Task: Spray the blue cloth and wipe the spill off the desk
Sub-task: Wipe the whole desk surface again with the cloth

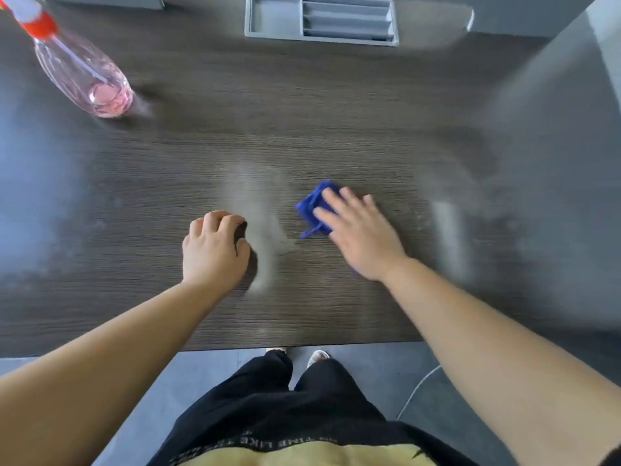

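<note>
I saw a dark wood-grain desk (pixel 161 203) with a clear bottle (pixel 84 68) of pink liquid standing at its far left and a grey tray (pixel 275 34) at the far edge, well apart from it. Near the front middle lay a crumpled blue cloth (pixel 311 205), pressed to the top under the straight fingers of the right hand (pixel 359 237), and just left of it a pale, blurred smear (pixel 258 210) ran across the grain. The left hand (pixel 215 250) rested on the desk at the smear's left side, fingers curled.
</note>
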Motion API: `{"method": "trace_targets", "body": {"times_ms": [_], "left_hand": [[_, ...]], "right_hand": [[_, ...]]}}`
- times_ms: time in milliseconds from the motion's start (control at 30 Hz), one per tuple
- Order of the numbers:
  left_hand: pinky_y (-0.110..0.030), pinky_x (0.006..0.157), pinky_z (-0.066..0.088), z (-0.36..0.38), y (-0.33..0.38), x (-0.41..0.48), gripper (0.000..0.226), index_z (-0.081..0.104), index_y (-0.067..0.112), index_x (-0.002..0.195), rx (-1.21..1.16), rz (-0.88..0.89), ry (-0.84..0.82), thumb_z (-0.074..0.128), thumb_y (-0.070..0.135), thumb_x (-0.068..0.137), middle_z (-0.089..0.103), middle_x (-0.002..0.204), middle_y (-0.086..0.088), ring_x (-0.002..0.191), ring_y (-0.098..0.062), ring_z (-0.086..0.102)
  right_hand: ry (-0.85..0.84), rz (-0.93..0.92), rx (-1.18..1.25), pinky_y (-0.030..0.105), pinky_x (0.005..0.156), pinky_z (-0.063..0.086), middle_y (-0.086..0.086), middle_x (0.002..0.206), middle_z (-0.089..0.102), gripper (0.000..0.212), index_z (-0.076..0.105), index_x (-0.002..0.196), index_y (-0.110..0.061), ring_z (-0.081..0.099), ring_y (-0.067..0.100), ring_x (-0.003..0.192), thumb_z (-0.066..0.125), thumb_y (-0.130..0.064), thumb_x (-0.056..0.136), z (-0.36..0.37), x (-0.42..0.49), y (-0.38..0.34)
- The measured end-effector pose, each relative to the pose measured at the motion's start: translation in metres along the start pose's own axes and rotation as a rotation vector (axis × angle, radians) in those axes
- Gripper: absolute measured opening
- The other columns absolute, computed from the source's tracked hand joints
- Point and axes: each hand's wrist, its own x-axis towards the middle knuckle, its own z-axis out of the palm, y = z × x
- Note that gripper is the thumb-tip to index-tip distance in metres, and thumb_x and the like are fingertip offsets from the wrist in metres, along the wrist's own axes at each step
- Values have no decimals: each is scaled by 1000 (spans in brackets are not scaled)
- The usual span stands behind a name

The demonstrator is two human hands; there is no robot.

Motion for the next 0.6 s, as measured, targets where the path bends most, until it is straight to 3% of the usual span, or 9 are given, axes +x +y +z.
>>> {"method": "trace_targets", "body": {"times_ms": [100,167,233,333,400,433,500,600], "left_hand": [[-41,103,27,0,-1,2,37,52,19,127,-11,-8,-5,49,22,90,42,137,-5,126,-31,31],[-41,104,26,0,1,1,36,51,20,126,-43,-37,-8,48,22,90,41,137,-4,127,-30,30],[-40,103,26,0,5,3,35,52,21,125,-87,-58,7,48,21,90,42,136,-3,126,-29,30],[-37,100,29,3,13,10,34,53,19,123,-125,-65,30,48,19,89,45,133,-5,124,-30,32],[-37,99,31,5,24,18,34,54,18,123,-136,-53,37,48,18,89,47,132,-6,123,-31,34],[-37,99,31,7,30,20,34,54,18,122,-136,-51,34,49,18,89,47,131,-6,123,-31,34],[-36,98,31,12,47,27,33,56,18,121,-127,-28,31,50,19,89,48,131,-5,123,-31,35],[-35,100,29,17,75,38,34,55,20,123,-123,3,6,49,22,90,45,133,-2,125,-29,32]], "right_hand": [[3,559,138,55,112,18,3,158,14,46,33,144,-23,15,31,143,38,-25,98,-9,19,35],[50,850,211,50,116,5,0,159,1,50,22,149,-24,2,28,145,32,-32,101,-12,47,12],[52,754,203,49,115,1,2,159,-1,53,18,150,-24,-1,29,145,30,-38,100,-10,68,-31],[-23,188,175,50,116,8,1,158,12,51,26,148,-25,8,29,145,32,-37,99,-3,60,-72],[-47,-70,113,51,113,17,1,155,24,48,37,143,-25,21,29,142,30,-34,96,-2,46,-48],[-48,-100,92,52,111,22,1,153,29,49,41,141,-25,27,29,140,29,-33,94,-3,42,-26],[-14,15,64,57,107,26,3,153,30,48,43,140,-23,29,32,139,32,-30,94,-7,41,31],[-29,488,142,54,113,14,0,159,10,47,31,146,-23,10,28,144,35,-25,100,-21,48,109]]}}
